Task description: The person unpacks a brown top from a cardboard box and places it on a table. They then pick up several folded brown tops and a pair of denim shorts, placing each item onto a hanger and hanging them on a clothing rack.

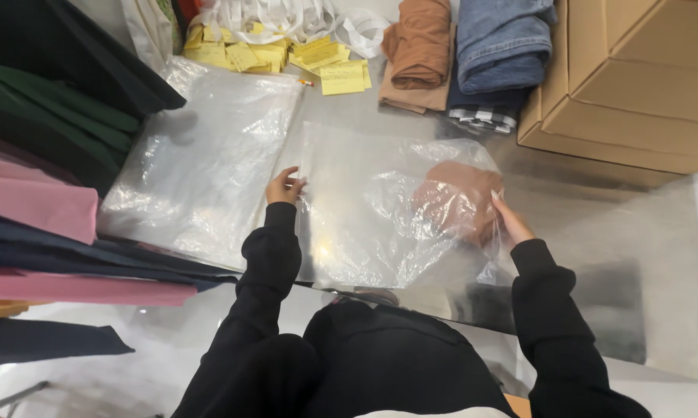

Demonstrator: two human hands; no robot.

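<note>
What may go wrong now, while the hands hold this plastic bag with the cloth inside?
The clear plastic bag is thin and wrinkled; the right hand grips it at the brownish cloth, so the film might stretch or tear. The left hand only pinches the other edge, which could slip. The bag also lies close to the stack of clear bags, so one may get dragged along.

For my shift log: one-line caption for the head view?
Left hand and right hand hold a clear plastic bag containing a brown garment.

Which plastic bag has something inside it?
The plastic bag between the hands, on the right. A brownish folded cloth shows through it. The other bag, to its left, lies flat.
</note>
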